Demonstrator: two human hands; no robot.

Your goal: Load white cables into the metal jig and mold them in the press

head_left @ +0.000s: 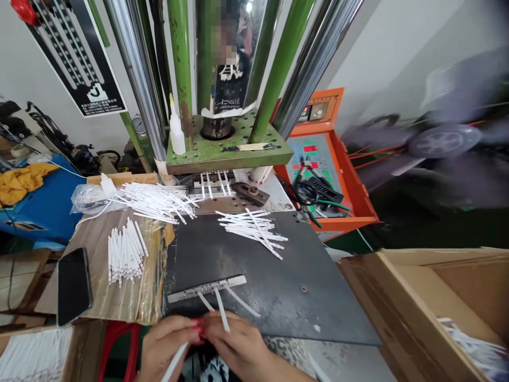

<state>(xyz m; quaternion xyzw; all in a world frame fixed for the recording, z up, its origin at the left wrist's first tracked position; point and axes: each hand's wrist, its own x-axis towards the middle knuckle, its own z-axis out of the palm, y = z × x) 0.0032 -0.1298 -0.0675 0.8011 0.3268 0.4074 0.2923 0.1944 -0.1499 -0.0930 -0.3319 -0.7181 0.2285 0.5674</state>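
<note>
Both hands meet at the near edge of the dark metal plate [294, 297]. My left hand [169, 342] is closed, fingertips pinched together, with a white strip [175, 361] running down from it. My right hand [234, 339] is closed against the left fingertips; whatever small part they pinch is hidden. Just beyond the fingers lies a slotted metal bar [207, 288]. Several white strips [244, 302] reach from the bar toward me, one passing over my right hand's fingers. Farther back on the plate is a loose pile of white strips [254, 228].
A green press [234, 154] stands at the back, more strips under it. At left are strip piles [125, 252] on cardboard and a phone [73, 286]. An orange control box [353, 196], a cardboard box [429, 313] and a blurred fan [445, 140] are at right.
</note>
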